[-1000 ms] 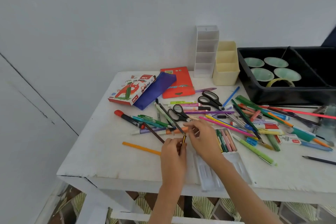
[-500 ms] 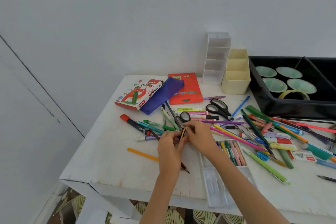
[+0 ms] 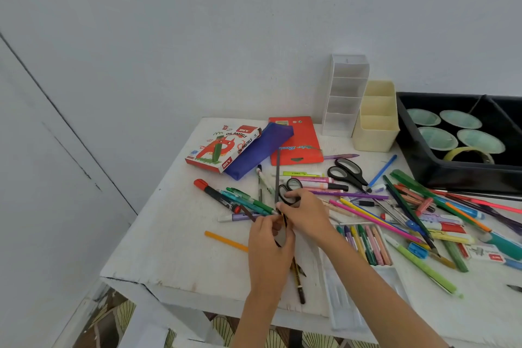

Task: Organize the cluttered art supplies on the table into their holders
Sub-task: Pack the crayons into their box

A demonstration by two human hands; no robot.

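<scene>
Pencils (image 3: 298, 282) near table (image 3: 175, 263) front edge

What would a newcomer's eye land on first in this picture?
The left hand and right hand meet mid-table, the left gripping dark pencils. Right of them sprawls a bright heap of pens. Behind it, by the wall, stand a white holder and a cream holder.

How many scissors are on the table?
2. One black pair lies in front of the cream holder; a second pair sits mid-table, partly under the right hand. Others could hide under the pens.
</scene>
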